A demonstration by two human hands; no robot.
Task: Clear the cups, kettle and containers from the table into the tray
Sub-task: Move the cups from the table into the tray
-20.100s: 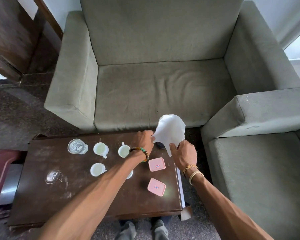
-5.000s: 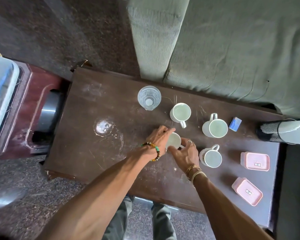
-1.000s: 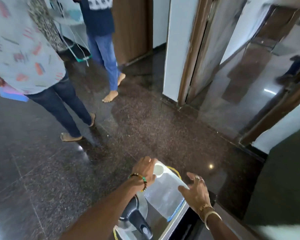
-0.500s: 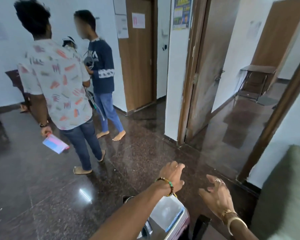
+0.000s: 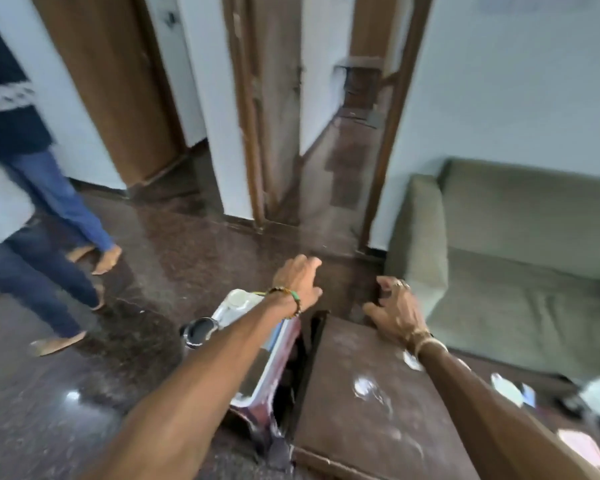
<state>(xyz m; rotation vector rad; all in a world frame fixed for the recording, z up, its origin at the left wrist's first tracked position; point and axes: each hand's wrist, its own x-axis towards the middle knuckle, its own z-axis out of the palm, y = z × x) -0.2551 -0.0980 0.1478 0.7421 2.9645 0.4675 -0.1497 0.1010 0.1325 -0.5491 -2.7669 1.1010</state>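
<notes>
Left hand (image 5: 300,282) and right hand (image 5: 395,311) are hovering empty, fingers spread; one cup (image 5: 238,299) and the kettle (image 5: 200,332) are apparently sitting in the tray (image 5: 248,399) beside the table's (image 5: 343,427) left edge, while a blurred cup (image 5: 506,384) and a pink container (image 5: 582,446) are waiting at its right end.

Dark polished stone floor (image 5: 194,258), white walls (image 5: 499,81), brown wooden doors (image 5: 111,81), green sofa (image 5: 520,244) at right.

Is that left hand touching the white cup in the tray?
Apart. The head view shows the left hand open beyond the white cup, which sits in the tray beside the wrist.
</notes>
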